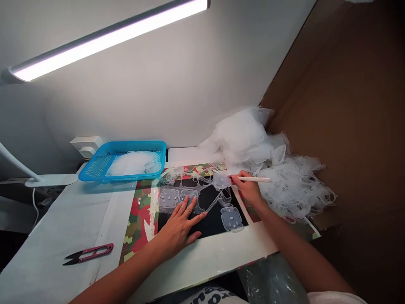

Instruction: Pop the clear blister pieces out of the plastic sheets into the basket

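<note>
The inner end of the white stick (257, 179) was hidden by the fingers of the right hand (248, 192).
The left hand (182, 221) covered part of a translucent piece (189, 195), whose small raised marks were too fine to identify. The lower edge cropped the left forearm (126, 266), the right sleeve (335, 298) and the shirt lettering (217, 295); the upper edge cut an unidentifiable white object (359, 1). Single layers in the pale heap (242, 133) could not be told apart.
</note>
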Motion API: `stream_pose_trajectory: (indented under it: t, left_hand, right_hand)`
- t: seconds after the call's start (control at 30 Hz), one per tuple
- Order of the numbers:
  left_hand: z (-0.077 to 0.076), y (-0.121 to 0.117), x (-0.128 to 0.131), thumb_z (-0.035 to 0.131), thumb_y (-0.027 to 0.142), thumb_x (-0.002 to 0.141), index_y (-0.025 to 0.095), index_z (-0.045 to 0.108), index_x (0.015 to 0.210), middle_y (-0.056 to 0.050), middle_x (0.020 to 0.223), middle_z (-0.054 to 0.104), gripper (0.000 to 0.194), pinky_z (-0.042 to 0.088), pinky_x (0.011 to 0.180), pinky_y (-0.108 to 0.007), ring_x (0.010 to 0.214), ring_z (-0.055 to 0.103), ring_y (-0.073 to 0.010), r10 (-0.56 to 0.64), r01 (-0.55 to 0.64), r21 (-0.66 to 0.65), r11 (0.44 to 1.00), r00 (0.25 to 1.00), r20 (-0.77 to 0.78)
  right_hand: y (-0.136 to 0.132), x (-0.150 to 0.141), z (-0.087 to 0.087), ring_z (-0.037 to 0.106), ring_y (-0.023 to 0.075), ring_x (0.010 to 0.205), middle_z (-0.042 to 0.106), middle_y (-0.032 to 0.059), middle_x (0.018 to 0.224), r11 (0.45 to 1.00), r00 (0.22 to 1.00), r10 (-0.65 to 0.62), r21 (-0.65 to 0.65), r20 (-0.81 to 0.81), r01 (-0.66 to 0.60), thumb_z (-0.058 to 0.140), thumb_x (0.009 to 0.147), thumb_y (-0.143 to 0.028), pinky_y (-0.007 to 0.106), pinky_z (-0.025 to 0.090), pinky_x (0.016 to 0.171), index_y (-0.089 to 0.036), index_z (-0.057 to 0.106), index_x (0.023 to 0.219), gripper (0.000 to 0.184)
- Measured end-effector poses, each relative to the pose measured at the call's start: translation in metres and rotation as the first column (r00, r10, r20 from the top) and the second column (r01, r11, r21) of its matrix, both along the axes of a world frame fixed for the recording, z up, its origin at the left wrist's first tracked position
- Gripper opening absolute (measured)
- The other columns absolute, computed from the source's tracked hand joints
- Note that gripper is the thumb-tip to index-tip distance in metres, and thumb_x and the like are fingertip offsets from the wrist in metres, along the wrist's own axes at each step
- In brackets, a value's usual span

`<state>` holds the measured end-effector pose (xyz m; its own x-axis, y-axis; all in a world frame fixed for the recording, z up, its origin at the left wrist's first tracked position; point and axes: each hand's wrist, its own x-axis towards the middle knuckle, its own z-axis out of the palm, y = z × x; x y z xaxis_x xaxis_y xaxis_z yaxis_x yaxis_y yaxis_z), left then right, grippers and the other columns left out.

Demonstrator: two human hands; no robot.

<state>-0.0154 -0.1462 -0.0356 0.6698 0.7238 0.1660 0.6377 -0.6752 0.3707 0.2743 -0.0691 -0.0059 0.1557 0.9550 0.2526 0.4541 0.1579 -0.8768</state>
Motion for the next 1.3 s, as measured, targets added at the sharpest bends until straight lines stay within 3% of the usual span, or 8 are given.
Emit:
stream_pose_trajectory:
  t: [0.13, 0.23, 0.37, 0.43, 0.57, 0.73, 0.97, 1.3]
  left_hand:
    - [0.011, 0.01, 0.002, 0.055, 0.045, 0.092, 0.032, 0.062, 0.128, -0.01, 0.153, 0.039, 0.039, 0.031, 0.109, -0.06, 0.144, 0.025, -0.0389, 0.03, -0.018, -0.101, 0.995, 0.992, 0.121]
    - [0.03, 0.03, 0.018, 0.041, 0.053, 0.096, 0.022, 0.072, 0.101, -0.012, 0.12, 0.068, 0.045, 0.045, 0.1, -0.049, 0.121, 0.056, -0.0315, 0.218, -0.105, -0.323, 0.941, 0.916, 0.336]
    - [0.044, 0.061, 0.049, 0.028, 0.071, 0.09, 0.015, 0.063, 0.086, -0.012, 0.084, 0.072, 0.066, 0.054, 0.065, -0.035, 0.071, 0.068, -0.0215, 0.529, 0.032, -0.821, 0.57, 0.75, 0.396]
    - [0.041, 0.071, 0.059, 0.047, 0.07, 0.082, 0.015, 0.059, 0.081, -0.008, 0.075, 0.07, 0.056, 0.052, 0.06, -0.03, 0.066, 0.067, -0.0194, 0.569, 0.071, -0.869, 0.489, 0.729, 0.38]
    - [0.024, 0.074, 0.064, 0.08, 0.04, 0.06, 0.016, 0.057, 0.075, 0.0, 0.068, 0.064, 0.036, 0.045, 0.058, -0.024, 0.064, 0.061, -0.0166, 0.565, -0.017, -0.794, 0.607, 0.711, 0.418]
    - [0.013, 0.064, 0.062, 0.069, 0.032, 0.069, 0.017, 0.059, 0.081, 0.001, 0.074, 0.064, 0.021, 0.045, 0.06, -0.023, 0.068, 0.059, -0.0155, 0.518, -0.036, -0.696, 0.717, 0.696, 0.497]
    - [0.01, 0.061, 0.065, 0.068, 0.031, 0.073, 0.018, 0.062, 0.082, 0.0, 0.073, 0.065, 0.017, 0.043, 0.057, -0.021, 0.065, 0.059, -0.0149, 0.508, -0.13, -0.596, 0.792, 0.683, 0.525]
    - [0.01, 0.045, 0.071, 0.064, 0.033, 0.084, 0.018, 0.063, 0.072, 0.003, 0.064, 0.061, 0.019, 0.04, 0.056, -0.021, 0.059, 0.055, -0.0122, 0.507, -0.177, -0.512, 0.84, 0.593, 0.626]
  right_hand:
    - [-0.012, 0.007, -0.003, 0.066, 0.0216, 0.079, 0.07, 0.0046, 0.081, 0.987, 0.964, 0.086, -0.113, -0.252, -0.117, 0.065, 0.08, -0.048, 0.033, 0.05, 0.073, -0.021, 0.049, 0.066, 0.034]
    - [-0.037, -0.007, 0.007, 0.066, 0.0225, 0.091, 0.073, 0.006, 0.097, 0.97, 0.957, 0.208, -0.08, -0.202, -0.228, 0.062, 0.086, -0.042, 0.035, 0.048, 0.082, -0.021, 0.055, 0.071, 0.027]
    - [-0.062, -0.029, 0.028, 0.066, 0.022, 0.093, 0.072, 0.0057, 0.108, 0.918, 0.924, 0.381, -0.111, -0.022, -0.381, 0.059, 0.09, -0.036, 0.035, 0.046, 0.082, -0.021, 0.061, 0.074, 0.021]
    - [-0.062, -0.034, 0.032, 0.065, 0.0211, 0.092, 0.072, 0.0051, 0.109, 0.883, 0.895, 0.444, -0.147, -0.047, -0.446, 0.06, 0.089, -0.035, 0.034, 0.046, 0.081, -0.021, 0.06, 0.074, 0.02]
    - [-0.041, -0.028, 0.026, 0.063, 0.0193, 0.09, 0.072, 0.005, 0.107, 0.911, 0.905, 0.352, -0.133, -0.237, -0.389, 0.061, 0.087, -0.037, 0.034, 0.044, 0.081, -0.021, 0.055, 0.073, 0.022]
    - [-0.014, -0.026, 0.019, 0.059, 0.0187, 0.093, 0.071, 0.0052, 0.106, 0.841, 0.856, 0.429, -0.218, -0.288, -0.495, 0.061, 0.085, -0.044, 0.034, 0.041, 0.087, -0.02, 0.055, 0.071, 0.028]
    - [0.004, -0.035, 0.016, 0.051, 0.0134, 0.067, 0.067, -0.0002, 0.078, 0.747, 0.809, 0.456, -0.334, -0.372, -0.575, 0.065, 0.076, -0.046, 0.024, 0.037, 0.062, -0.02, 0.049, 0.069, 0.031]
    - [0.006, -0.039, 0.012, 0.043, 0.0121, 0.061, 0.05, -0.0043, 0.062, 0.873, 0.909, 0.415, -0.304, 0.05, -0.382, 0.057, 0.078, -0.028, 0.025, 0.028, 0.058, -0.019, 0.049, 0.066, 0.016]
